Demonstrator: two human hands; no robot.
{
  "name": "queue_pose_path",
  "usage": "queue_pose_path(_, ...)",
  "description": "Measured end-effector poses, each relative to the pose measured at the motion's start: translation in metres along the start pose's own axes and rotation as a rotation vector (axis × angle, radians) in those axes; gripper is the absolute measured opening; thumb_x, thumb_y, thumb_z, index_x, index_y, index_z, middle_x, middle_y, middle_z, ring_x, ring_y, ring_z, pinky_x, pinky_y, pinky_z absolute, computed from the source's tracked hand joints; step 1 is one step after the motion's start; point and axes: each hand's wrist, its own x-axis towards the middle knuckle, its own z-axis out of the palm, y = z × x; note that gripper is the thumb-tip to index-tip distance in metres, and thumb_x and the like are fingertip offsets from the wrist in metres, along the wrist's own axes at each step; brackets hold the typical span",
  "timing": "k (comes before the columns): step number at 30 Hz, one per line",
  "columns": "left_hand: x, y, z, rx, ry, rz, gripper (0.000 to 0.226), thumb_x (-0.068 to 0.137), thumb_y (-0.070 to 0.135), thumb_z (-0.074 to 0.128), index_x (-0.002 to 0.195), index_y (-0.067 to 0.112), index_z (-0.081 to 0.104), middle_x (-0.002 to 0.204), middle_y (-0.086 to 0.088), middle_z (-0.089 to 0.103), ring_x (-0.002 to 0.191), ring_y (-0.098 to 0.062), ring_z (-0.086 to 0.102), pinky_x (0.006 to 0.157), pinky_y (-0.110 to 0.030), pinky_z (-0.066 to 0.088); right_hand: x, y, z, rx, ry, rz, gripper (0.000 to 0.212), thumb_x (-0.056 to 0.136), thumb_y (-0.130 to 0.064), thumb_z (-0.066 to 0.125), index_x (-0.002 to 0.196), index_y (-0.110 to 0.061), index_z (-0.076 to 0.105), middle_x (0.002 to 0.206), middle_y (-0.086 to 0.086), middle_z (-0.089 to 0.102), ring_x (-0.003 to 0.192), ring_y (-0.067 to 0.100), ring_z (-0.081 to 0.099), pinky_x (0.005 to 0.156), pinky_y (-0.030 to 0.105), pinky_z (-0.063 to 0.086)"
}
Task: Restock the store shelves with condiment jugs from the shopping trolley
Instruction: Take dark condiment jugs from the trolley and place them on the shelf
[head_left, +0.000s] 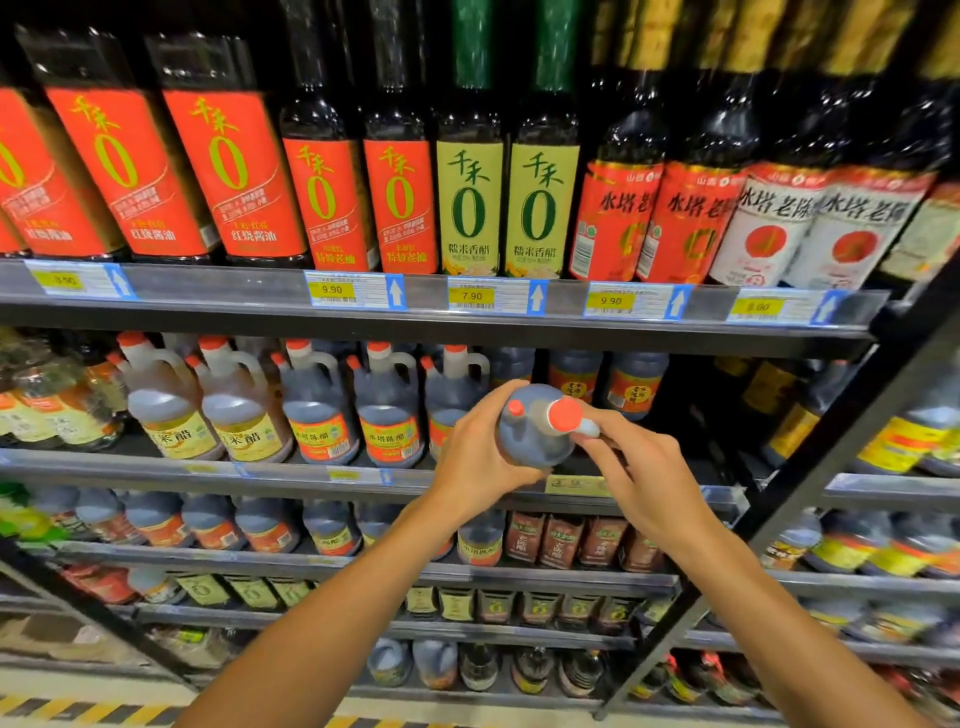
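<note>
Here, dark jug (530, 434) between both hands, left grip (475, 460) clasping body, right grip (631, 467) grasping handle

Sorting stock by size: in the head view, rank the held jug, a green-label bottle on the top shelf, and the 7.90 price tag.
1. Green-label bottle, largest
2. Held jug, though it is nearer the camera and seen end-on, so unsure
3. Price tag, smallest

1. Tall dark bottles with red paper labels (228, 171) stand along the top shelf's left end.
2. Two green-capped, yellow-labelled bottles (470, 200) stand mid-shelf.
3. Yellow price tags (331, 290) line that shelf's front edge.
4. Yellow-and-black striped floor tape (78, 713) lies bottom left.
</note>
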Motion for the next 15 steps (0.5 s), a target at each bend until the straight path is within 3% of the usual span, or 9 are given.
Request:
queue_pose_path(3,0.014,-0.008,0.017,0.042,-0.014,-0.05,0.073,0.065,0.033,0.09,0.126,0.028,0.051,0.115,0.015,0.059,0.103,-0.007,0.058,0.074,-0.011,0.043,0.004,0.02,0.002,0.043,-0.042,0.08,0.034,0.101,-0.023,0.054,0.134,-0.021,0.061,0.118,-0.018,0.064,0.106,-0.009,0.056,0.082,-0.003,0.037)
queue_pose_path(6,0.023,-0.02,0.033,0.092,-0.004,-0.122,0.06,0.061,0.036,0.091,0.102,0.03,0.047,0.098,0.014,0.058,0.087,-0.014,0.058,0.063,-0.018,0.038,0.009,0.04,0.008,0.056,-0.09,0.14,0.032,0.102,-0.022,0.056,0.133,-0.026,0.061,0.12,-0.019,0.066,0.107,-0.005,0.06,0.082,0.002,0.042)
queue_pose_path(10,0.032,-0.031,0.049,0.08,0.01,-0.289,0.069,0.053,0.042,0.094,0.107,0.024,0.054,0.102,0.007,0.066,0.091,-0.016,0.064,0.071,-0.034,0.055,0.022,0.059,0.014,0.062,-0.11,0.155,0.025,0.102,-0.024,0.056,0.126,-0.024,0.064,0.113,-0.014,0.071,0.098,0.003,0.065,0.079,0.019,0.051)
queue_pose_path(15,0.042,-0.042,0.056,0.029,-0.004,-0.405,0.098,0.035,0.063,0.085,0.117,0.017,0.059,0.11,0.003,0.069,0.098,-0.018,0.068,0.08,-0.043,0.06,0.045,0.072,0.024,0.022,-0.151,0.211,0.015,0.101,-0.029,0.057,0.101,-0.019,0.068,0.087,-0.015,0.067,0.082,0.012,0.065,0.07,0.034,0.048)
